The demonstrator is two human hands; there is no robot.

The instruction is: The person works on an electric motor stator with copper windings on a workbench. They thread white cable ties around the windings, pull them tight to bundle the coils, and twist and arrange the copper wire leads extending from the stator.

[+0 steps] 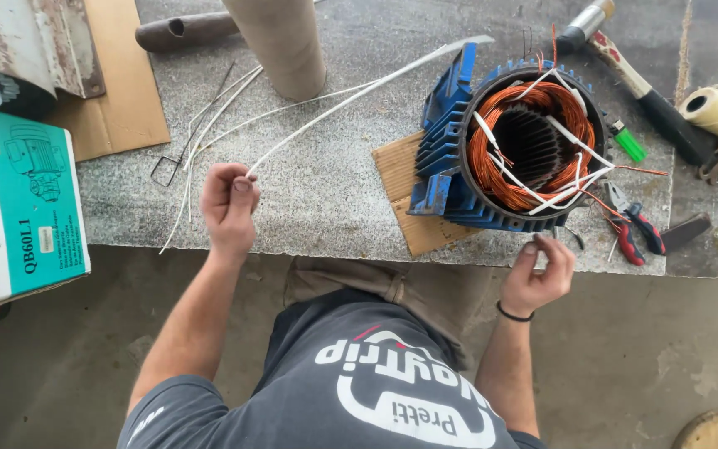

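Left hand: fingers closed in a pinch on one long white insulating strip, which runs up and away from the fingertips across the grey stone desk. Right hand: fingers loosely curled, thumb meeting fingertips; whether they grip anything cannot be told. Just beyond them stands the blue finned motor stator with copper windings on a cardboard pad. Judgement: keep the strip flat and untwisted, pinch close to its end, and feed it clear of the copper wire.

One blue motor stator, two pliers, one hammer
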